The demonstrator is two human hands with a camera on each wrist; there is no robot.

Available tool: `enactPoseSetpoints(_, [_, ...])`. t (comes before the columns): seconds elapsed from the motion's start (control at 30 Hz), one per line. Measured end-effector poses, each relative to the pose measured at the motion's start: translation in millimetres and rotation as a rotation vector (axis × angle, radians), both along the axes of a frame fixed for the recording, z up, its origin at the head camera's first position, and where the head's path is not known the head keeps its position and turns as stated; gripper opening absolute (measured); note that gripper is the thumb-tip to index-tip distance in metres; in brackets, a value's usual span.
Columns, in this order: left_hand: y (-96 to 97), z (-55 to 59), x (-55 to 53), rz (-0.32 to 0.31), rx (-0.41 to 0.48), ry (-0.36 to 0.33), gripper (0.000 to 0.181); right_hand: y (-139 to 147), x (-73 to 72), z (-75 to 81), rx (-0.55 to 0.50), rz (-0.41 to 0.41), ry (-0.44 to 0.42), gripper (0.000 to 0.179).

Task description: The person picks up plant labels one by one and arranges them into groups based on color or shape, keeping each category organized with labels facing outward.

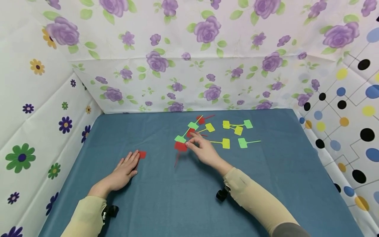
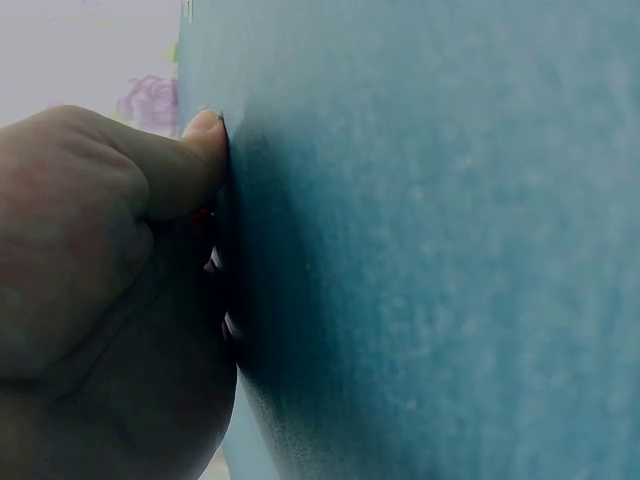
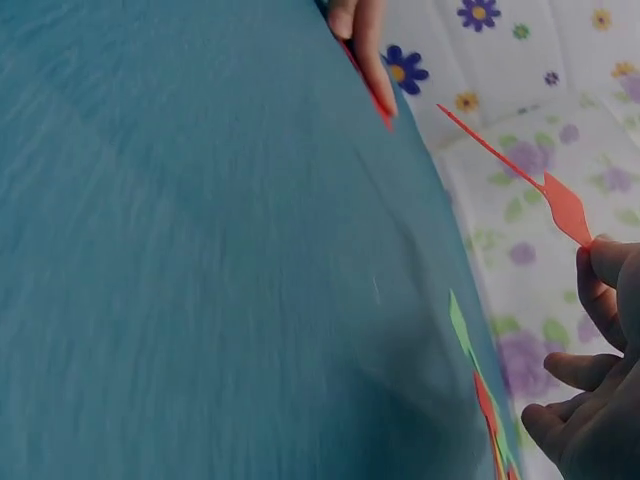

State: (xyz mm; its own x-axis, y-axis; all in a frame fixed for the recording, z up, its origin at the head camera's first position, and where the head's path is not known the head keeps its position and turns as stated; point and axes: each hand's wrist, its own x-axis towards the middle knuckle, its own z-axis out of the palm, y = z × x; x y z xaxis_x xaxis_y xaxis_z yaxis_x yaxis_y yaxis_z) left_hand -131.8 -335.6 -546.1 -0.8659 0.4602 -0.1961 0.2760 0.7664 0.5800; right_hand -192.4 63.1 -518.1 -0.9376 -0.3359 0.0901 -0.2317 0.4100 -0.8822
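Note:
My right hand pinches a flat red plant-label tag by a corner of its head, between thumb and index finger. In the right wrist view, this tag's head is up off the cloth and its thin stem points away from the hand. My left hand lies flat on the cloth at the left, fingers straight over another red tag, whose head shows past the fingertips. Just behind the right hand's fingers are a green tag and a red tag. The left wrist view shows mainly the thumb against the cloth.
More tags lie toward the back: green, red and yellow ones overlapping, with several yellow and green ones farther right, such as a green tag. Blue cloth covers the table. Patterned sheets stand behind and at both sides.

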Motion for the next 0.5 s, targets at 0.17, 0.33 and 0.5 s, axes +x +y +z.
enactPoseSetpoints(0.17, [-0.9, -2.5, -0.1, -0.003, -0.007, 0.025, 0.073, -23, 2.8, -0.9, 0.01, 0.066, 0.003, 0.024])
enactPoseSetpoints(0.33, [-0.6, -2.9, -0.6, -0.003, -0.008, 0.027, 0.073, -42, 2.5, -1.9, 0.046, 0.123, 0.015, 0.025])
enactPoseSetpoints(0.5, [-1.0, -1.7, -1.2, 0.004, -0.012, 0.002, 0.072, -61, -1.4, -3.2, 0.089, 0.165, 0.013, 0.027])
